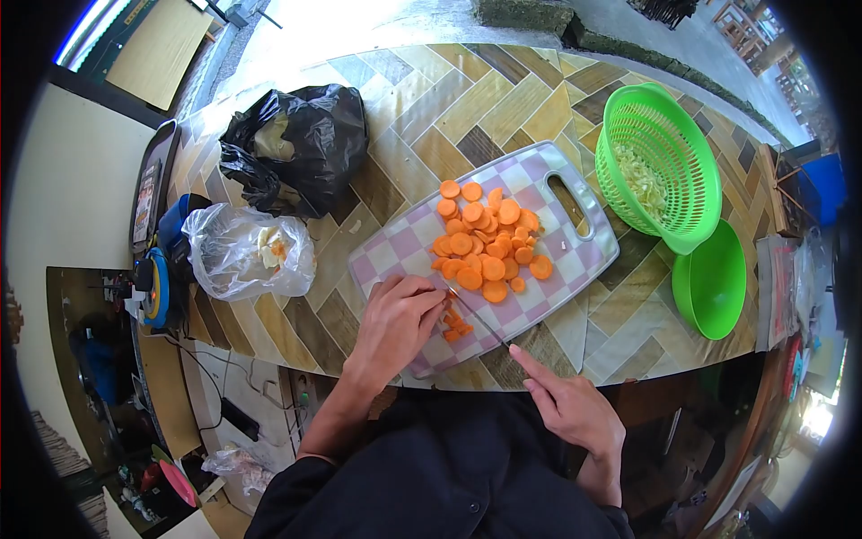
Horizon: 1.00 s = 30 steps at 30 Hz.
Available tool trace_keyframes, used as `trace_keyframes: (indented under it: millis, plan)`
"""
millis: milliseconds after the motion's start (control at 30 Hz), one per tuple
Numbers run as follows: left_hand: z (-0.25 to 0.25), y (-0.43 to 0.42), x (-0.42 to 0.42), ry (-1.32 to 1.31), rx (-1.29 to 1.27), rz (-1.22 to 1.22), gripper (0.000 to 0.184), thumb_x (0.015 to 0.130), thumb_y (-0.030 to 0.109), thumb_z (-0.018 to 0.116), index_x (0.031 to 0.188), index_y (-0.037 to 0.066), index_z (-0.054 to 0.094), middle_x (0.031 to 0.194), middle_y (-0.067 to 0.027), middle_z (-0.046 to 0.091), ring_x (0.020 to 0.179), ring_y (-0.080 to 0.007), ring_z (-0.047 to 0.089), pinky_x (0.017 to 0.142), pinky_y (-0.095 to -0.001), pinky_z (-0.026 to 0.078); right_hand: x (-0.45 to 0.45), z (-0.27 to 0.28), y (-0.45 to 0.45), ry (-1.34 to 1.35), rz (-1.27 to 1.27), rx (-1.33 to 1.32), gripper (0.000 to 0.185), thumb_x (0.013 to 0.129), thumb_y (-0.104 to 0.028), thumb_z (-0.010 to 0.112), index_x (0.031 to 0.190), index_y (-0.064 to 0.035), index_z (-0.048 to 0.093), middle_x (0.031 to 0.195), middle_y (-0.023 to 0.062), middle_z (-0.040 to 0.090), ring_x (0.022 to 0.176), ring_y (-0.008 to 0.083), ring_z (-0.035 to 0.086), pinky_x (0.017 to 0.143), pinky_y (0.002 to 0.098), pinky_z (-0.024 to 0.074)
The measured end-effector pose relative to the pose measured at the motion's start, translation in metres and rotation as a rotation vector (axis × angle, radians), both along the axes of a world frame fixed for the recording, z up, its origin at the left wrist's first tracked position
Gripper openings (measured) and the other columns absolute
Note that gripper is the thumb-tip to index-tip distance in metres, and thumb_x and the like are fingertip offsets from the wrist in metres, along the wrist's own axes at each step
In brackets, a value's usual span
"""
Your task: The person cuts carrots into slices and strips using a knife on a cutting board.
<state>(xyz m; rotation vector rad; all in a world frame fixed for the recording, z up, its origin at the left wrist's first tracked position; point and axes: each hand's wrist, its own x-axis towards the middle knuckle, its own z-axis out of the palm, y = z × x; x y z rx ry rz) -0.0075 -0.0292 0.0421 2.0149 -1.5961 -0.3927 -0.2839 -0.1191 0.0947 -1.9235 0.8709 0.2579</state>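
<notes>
A checkered pink and white cutting board [564,286] lies at an angle on the table. Round carrot slices [489,235] are heaped on its middle. My left hand [400,322] rests on the near left part of the board, its fingers bent and pressed around a carrot piece that they mostly hide. My right hand [573,406] grips a knife [485,325] with the index finger stretched along it; the handle is hidden in the palm. The blade's tip end reaches the carrot by my left fingertips. Small cut carrot pieces [456,327] lie between blade and left hand.
A green colander [698,154] with shredded pale vegetable [643,184] stands at the right, by a green bowl [709,280]. At the left are a black plastic bag [328,148] and a clear plastic bag [215,256] with scraps. The table's front edge [620,373] runs close to my body.
</notes>
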Motion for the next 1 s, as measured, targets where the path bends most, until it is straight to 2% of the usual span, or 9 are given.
trace_keyframes:
  millis: [33,333,433,1000]
  plan:
    - [0.0,0.0,-0.001,0.003,-0.005,0.0,0.016,0.085,0.006,0.079,0.101,0.005,0.081,0.102,-0.006,0.074,0.095,-0.0299,0.068,0.088,-0.0409,0.054,0.002,0.002,-0.001,0.026,0.0,0.014,0.057,0.105,-0.021,0.057,0.16,-0.0314,0.046,0.084,0.0191,0.074,0.07,0.0426,0.07,0.07,0.0487,0.0583]
    - [-0.005,-0.001,-0.007,0.046,-0.041,0.122,0.016,0.083,0.004,0.08,0.099,0.005,0.081,0.098,-0.0106,0.077,0.09,-0.0332,0.07,0.085,-0.0419,0.055,0.002,0.005,-0.003,0.023,0.013,0.029,0.057,0.104,-0.02,0.057,0.16,-0.0313,0.046,0.084,0.0186,0.075,0.068,0.0424,0.07,0.069,0.0487,0.0581]
    - [-0.003,-0.001,-0.008,0.032,-0.043,0.136,0.015,0.082,0.004,0.08,0.097,0.004,0.081,0.097,-0.0114,0.077,0.088,-0.0338,0.07,0.082,-0.0416,0.056,-0.003,-0.006,0.001,-0.07,0.011,-0.014,0.057,0.106,-0.022,0.057,0.16,-0.0322,0.044,0.068,0.0204,0.065,0.06,0.0412,0.066,0.061,0.0499,0.0547]
    - [-0.009,0.0,-0.008,0.062,-0.057,0.122,0.015,0.083,0.0,0.078,0.098,0.001,0.08,0.099,-0.0124,0.076,0.09,-0.0344,0.07,0.083,-0.0408,0.056,0.017,0.003,-0.013,0.062,0.079,0.018,0.06,0.106,-0.023,0.055,0.161,-0.0396,0.04,0.068,0.0224,0.066,0.061,0.0445,0.066,0.064,0.053,0.0567]
